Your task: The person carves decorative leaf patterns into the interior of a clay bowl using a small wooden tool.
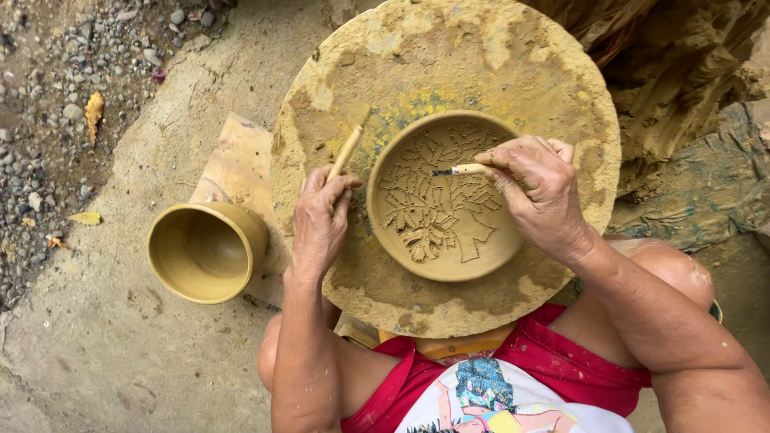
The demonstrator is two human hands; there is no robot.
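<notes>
A raw clay bowl point(445, 196) with a leaf and branch pattern cut into its inside sits on a round, clay-smeared wheel disc point(513, 56). My right hand point(541, 192) pinches a thin carving tool point(457, 170) whose dark tip touches the bowl's inner wall near the top. My left hand point(321, 216) rests on the disc beside the bowl's left rim and grips a wooden stick point(346, 152) that points up and away.
A plain clay pot point(207, 250) lies tilted on a board point(237, 164) left of the disc. Concrete floor and gravel point(48, 96) lie further left. A mound of clay and wet cloth point(690, 160) is at the right. My knees flank the disc.
</notes>
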